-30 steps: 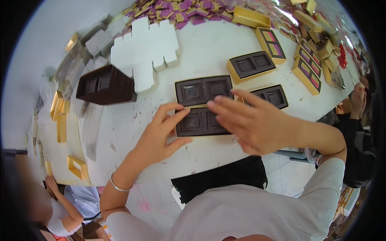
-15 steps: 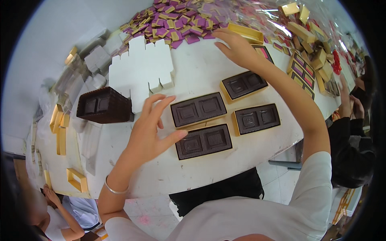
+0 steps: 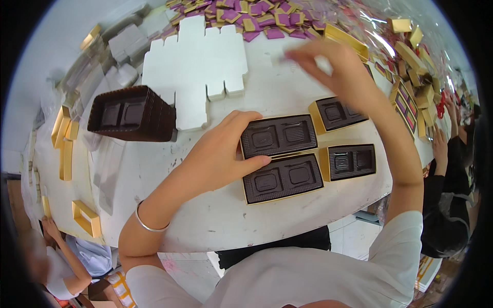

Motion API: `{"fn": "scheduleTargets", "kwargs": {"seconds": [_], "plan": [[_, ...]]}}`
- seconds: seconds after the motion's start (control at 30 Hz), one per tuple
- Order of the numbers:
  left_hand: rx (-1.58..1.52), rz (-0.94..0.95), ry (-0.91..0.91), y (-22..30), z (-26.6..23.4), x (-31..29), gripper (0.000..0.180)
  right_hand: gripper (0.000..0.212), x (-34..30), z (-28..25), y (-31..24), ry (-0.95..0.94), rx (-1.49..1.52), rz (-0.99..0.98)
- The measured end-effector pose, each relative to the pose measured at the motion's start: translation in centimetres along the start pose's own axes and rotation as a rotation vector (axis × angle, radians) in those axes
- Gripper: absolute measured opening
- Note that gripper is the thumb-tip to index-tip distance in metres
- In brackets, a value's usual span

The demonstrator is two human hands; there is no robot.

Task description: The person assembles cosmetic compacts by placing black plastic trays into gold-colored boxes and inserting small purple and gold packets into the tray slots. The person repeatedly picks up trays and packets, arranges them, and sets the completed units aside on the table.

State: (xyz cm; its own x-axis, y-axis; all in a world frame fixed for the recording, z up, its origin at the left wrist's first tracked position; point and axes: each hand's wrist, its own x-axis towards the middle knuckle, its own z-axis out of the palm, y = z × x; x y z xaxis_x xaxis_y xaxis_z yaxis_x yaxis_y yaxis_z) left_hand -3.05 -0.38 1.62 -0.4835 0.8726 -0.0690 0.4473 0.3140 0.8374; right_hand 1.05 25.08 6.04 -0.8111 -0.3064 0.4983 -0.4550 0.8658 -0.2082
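Dark brown two-cavity plastic trays sit in gold boxes on the white table. My left hand [image 3: 226, 146] is closed round the left end of the upper left box [image 3: 280, 136], fingers on its far side and thumb on its near edge. Touching its near side lies the lower left box [image 3: 282, 178]. To the right are the upper right box [image 3: 336, 114], partly under my right forearm, and the lower right box [image 3: 352, 162]. My right hand [image 3: 341, 69] is raised over the table beyond them, smeared by motion. A purplish patch shows at its fingertips; whether it holds a piece is unclear.
A stack of brown trays [image 3: 134, 114] stands left, beside flat white card blanks [image 3: 195, 66]. Purple-and-gold pieces [image 3: 267, 19] are heaped at the back. An open gold box [image 3: 346, 41] lies behind my right hand. Co-workers' hands [image 3: 439, 146] show right and left.
My left hand has moved right and closed on the upper left box. My right hand has drawn back from the heap of pieces. The view has shifted slightly.
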Motion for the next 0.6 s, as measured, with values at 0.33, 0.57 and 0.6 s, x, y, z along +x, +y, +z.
{"fn": "scheduleTargets", "kwargs": {"seconds": [0.33, 0.57, 0.6], "plan": [[-0.093, 0.029, 0.029, -0.7, 0.5, -0.2, 0.062, 0.025, -4.2, 4.6, -7.4, -0.251, 0.374, 0.045], [-0.084, -0.024, -0.058, -0.4, 0.4, 0.5, 0.055, 0.011, -2.8, 5.0, -5.6, -0.301, 0.49, 0.091], [-0.149, -0.039, -0.042, -0.3, 0.5, 0.1, 0.056, 0.01, -2.4, 4.7, -5.5, -0.241, 0.495, 0.117]]}}
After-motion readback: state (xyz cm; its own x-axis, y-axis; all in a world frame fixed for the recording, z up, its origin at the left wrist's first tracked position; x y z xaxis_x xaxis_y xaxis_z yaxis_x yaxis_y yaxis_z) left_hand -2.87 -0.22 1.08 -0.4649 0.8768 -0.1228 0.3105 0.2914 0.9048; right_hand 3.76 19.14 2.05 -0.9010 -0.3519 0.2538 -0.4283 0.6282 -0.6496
